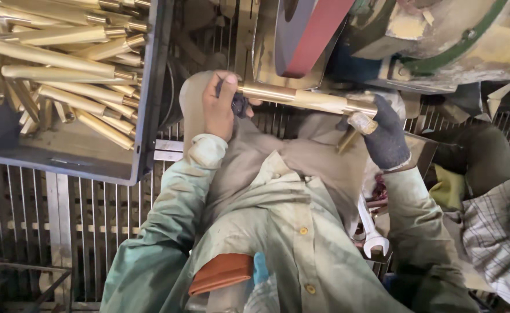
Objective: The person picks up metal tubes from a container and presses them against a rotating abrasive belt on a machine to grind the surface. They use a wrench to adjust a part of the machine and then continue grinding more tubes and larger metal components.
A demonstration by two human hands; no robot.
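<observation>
A grey crate [144, 87] is sitting over the floor grating [28, 220], holding a heap of brass tubes [63, 75]. Beneath the red sanding belt [310, 35], the left hand [220, 107] is closing around one end of a brass rod [307, 98], while the gloved right hand [385, 136] is gripping the other end. A spanner [371, 232] is lying by the right arm.

jacket: pale green, buttoned | right hand [387, 139]: dark glove (knitted)
</observation>
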